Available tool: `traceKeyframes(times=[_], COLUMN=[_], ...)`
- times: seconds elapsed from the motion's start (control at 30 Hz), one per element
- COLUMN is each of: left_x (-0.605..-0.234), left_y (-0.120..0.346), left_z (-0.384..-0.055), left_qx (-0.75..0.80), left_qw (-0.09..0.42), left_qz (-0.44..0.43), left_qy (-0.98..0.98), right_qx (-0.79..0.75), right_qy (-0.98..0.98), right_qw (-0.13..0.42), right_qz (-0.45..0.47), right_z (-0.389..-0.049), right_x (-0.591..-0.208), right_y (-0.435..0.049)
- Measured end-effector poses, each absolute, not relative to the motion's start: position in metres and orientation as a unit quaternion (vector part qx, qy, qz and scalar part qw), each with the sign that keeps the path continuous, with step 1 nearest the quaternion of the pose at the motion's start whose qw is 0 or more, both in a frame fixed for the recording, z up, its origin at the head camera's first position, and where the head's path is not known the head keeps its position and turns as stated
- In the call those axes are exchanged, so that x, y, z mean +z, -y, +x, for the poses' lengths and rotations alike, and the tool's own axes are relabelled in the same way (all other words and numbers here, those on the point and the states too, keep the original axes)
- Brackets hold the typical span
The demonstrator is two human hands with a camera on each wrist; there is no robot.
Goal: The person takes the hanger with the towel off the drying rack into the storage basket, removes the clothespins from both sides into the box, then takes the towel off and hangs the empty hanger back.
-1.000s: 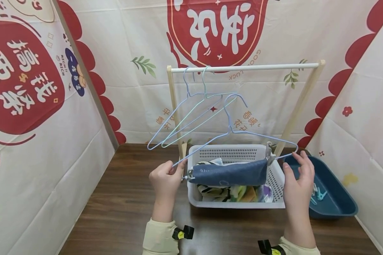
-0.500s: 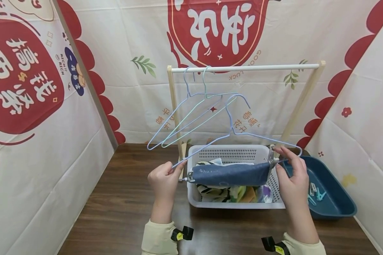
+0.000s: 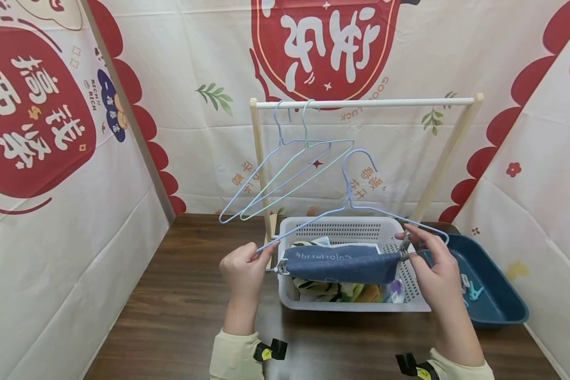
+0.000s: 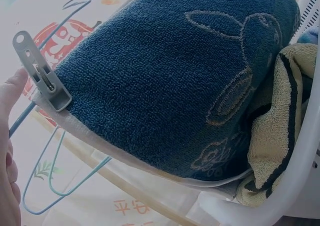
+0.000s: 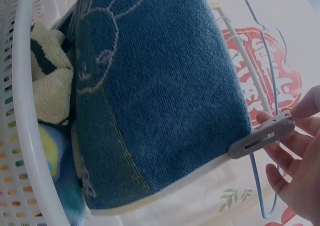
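Note:
My left hand (image 3: pixel 244 272) pinches the left end of a blue wire hanger (image 3: pixel 322 215), held in front of the rack. A dark blue towel (image 3: pixel 337 268) with pale embroidery hangs folded over the hanger's bottom bar, above the basket. At the towel's left edge, a grey clothespin (image 4: pixel 42 73) clips it to the hanger, close to my left fingers. Another grey clothespin (image 5: pixel 262 134) sits at the right edge, pinched between the thumb and fingers of my right hand (image 3: pixel 434 269).
A white basket (image 3: pixel 356 306) with striped and coloured cloths stands below the towel. Behind it, a rack (image 3: pixel 389 102) carries a blue hanger (image 3: pixel 247 186) and a green hanger (image 3: pixel 285 168). At the right, a dark blue basin (image 3: pixel 501 274) contains small clothespins (image 3: pixel 475 292).
My right hand has moved left from the hanger's right end to the right clothespin. The hanger's hook has shifted down and slightly right, and lettering now shows on the towel. My left hand keeps its place.

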State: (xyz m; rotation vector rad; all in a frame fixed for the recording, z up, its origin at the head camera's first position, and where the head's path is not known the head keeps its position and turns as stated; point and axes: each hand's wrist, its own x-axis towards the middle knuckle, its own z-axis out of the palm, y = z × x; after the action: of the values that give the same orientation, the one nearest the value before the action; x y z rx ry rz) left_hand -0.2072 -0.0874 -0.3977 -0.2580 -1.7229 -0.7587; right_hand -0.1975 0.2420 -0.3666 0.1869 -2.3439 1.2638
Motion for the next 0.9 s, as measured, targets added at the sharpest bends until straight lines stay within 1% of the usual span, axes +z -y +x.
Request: traceKeyframes(times=[0.3, 0.47, 0.7, 0.9], left_x=[-0.398, -0.398, -0.400, -0.403], left_y=[0.089, 0.090, 0.094, 0.096], left_z=[-0.205, -0.205, -0.206, -0.206], left_qx=[-0.325, -0.325, -0.320, -0.331], left_qw=[0.582, 0.583, 0.582, 0.567], left_qz=[-0.100, -0.100, -0.092, -0.083], left_qy=[0.739, 0.738, 0.742, 0.750], right_qx=[0.460, 0.419, 0.376, 0.351], right_qy=[0.853, 0.871, 0.889, 0.889], right_qw=[0.226, 0.233, 0.227, 0.248], right_qz=[0.093, 0.108, 0.134, 0.158], right_z=[-0.194, -0.192, -0.189, -0.189], right_x=[-0.371, -0.370, -0.367, -0.369], right_y=[-0.246, -0.249, -0.252, -0.255])
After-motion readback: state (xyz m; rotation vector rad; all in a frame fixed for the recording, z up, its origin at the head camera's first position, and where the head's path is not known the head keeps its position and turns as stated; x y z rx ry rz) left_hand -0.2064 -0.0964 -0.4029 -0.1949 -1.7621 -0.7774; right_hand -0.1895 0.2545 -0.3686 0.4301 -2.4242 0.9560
